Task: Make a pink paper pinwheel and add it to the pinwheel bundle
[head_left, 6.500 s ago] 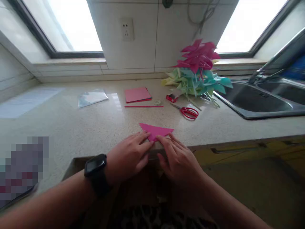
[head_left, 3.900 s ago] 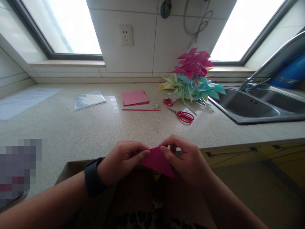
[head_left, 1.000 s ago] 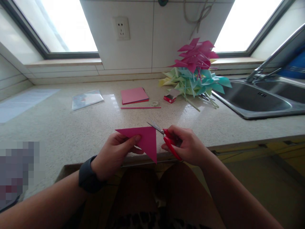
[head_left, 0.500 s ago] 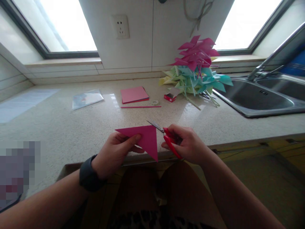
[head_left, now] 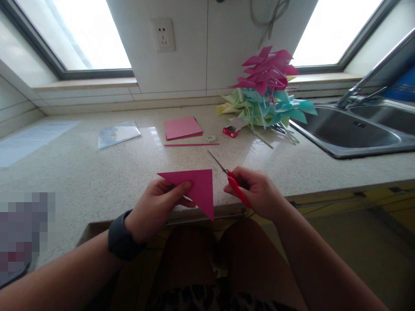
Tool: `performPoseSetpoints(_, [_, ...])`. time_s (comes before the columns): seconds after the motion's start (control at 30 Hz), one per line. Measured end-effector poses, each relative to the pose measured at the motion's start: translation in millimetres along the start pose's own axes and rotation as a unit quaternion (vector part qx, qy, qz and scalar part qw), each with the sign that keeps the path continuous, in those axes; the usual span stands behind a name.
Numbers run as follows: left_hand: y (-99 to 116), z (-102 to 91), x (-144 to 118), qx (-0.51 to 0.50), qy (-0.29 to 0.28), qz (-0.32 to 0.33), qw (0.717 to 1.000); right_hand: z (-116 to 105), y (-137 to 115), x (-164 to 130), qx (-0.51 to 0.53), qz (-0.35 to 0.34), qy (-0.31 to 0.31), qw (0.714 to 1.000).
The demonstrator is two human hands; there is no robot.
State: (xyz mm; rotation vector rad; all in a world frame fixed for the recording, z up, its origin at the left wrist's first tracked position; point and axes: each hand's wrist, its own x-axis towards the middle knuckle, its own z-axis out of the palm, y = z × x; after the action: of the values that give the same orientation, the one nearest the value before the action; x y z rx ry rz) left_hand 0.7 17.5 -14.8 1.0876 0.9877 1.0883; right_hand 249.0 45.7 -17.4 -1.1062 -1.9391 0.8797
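Printed sheet (head_left: 32, 140): on the counter (head_left: 97, 181), far left of the pink triangle (head_left: 201, 183); text unreadable. Clear packet (head_left: 119, 134): also left of the triangle and farther back, well apart from it. Left hand (head_left: 158, 205), dark watch (head_left: 121, 237) on its wrist: gripping the triangle near its left end, thumb on top, fingers underneath. Triangle is at the counter's front edge, between the hands; square corner points back right, one sharp tip left, the other toward the person. Pink paper stack (head_left: 182, 128): behind the triangle. Thin pink stick (head_left: 191, 144): between stack and triangle. Tape roll (head_left: 210, 138): behind the triangle's square corner. Small red box (head_left: 231, 131): behind and right of it. Scissors (head_left: 236, 188): just right of the triangle, blades look together, visible gap to the paper. Right hand (head_left: 256, 185): wrapped around the red handles; can't tell finger placement in the loops. Pinwheels (head_left: 267, 71): piled behind and right of the triangle, pink on top. Steel sink (head_left: 343, 154): far right of it.
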Motion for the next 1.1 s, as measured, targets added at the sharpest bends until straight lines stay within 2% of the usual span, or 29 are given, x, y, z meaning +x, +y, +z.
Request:
performPoseSetpoints(0.17, [1.8, 1.0, -1.5, -0.029, 0.014, -0.006, 0.999, -4.9, 2.1, 1.5, 0.103, 0.016, -0.014, 0.994])
performPoseSetpoints(0.33, [8.8, 2.3, -4.4, -0.077, -0.012, -0.049, 0.996, -9.5, 6.3, 6.5, 0.184, 0.06, -0.016, 0.981])
performPoseSetpoints(0.4, [10.2, 2.9, -4.9, -0.084, -0.018, -0.067, 0.994, -9.7, 5.9, 8.2, 0.18, 0.067, -0.03, 0.981])
performPoseSetpoints(0.57, [9.1, 3.7, -4.0, -0.092, 0.011, -0.072, 0.993, -8.9, 1.1, 8.3, 0.136, 0.054, -0.074, 0.986])
performPoseSetpoints(0.73, [7.6, 1.4, -2.5, -0.077, -0.038, -0.06, 0.994, -10.2, 0.7, 6.7, 0.126, 0.053, -0.084, 0.987])
performPoseSetpoints(0.93, [9.4, 1.2, -4.0, -0.138, -0.074, -0.08, 0.984, -11.6, 4.8, 6.1, 0.119, 0.063, -0.098, 0.986])
performPoseSetpoints(1.1, [11.9, 2.2, -4.8, -0.148, -0.078, -0.088, 0.982, -11.2, 5.6, 5.7, 0.134, 0.059, -0.084, 0.986])
